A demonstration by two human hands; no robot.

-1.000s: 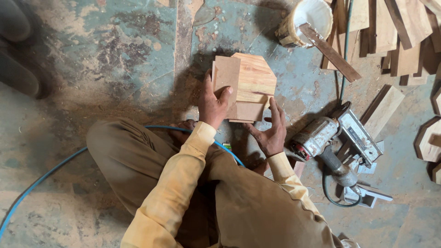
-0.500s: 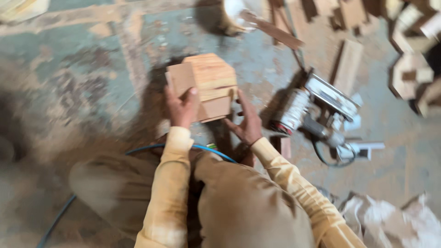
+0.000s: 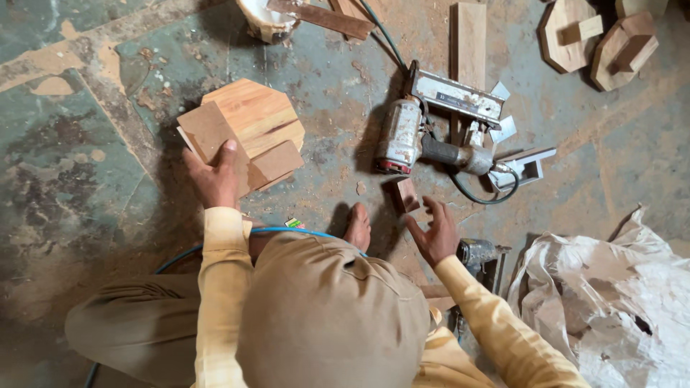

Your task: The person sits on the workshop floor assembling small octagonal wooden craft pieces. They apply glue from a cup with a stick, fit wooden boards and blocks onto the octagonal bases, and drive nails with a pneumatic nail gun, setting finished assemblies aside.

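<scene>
Left hand [image 3: 213, 177] holds the wooden piece [image 3: 244, 133] by its near edge, fingers closed over a block fixed to it. The piece is an octagonal board with two blocks showing on its upturned face; it is tilted, its lower edge at or near the floor [image 3: 79, 144], just ahead of the person's knee. Whether it rests on the floor or is carried clear cannot be told.

Right hand [image 3: 433, 231] is empty, fingers spread wide, palm down, hovering just beside a small wood block [image 3: 407, 194] lying on the floor. It touches nothing that shows. The nail gun [image 3: 438, 126] lies near, beyond that block, untouched, with its hose [image 3: 381, 32] running off toward the top edge.

Progress, as judged: the piece in hand appears part-built, blocks already on the board. Two similar octagonal assemblies [image 3: 600, 36] lie at top right, well apart, each bearing a block, which suggests finished or set-aside units. Loose strips of wood [image 3: 471, 36] lie near the gun, so stock is left. The block by the right hand is not yet joined to anything, and the gun is not in hand; fastening on this piece looks unfinished.

Other items: a white sack [image 3: 611, 294] at lower right, a second tool [image 3: 480, 255] partly hidden under the right forearm, a pale tub [image 3: 266, 18] at the top edge.
</scene>
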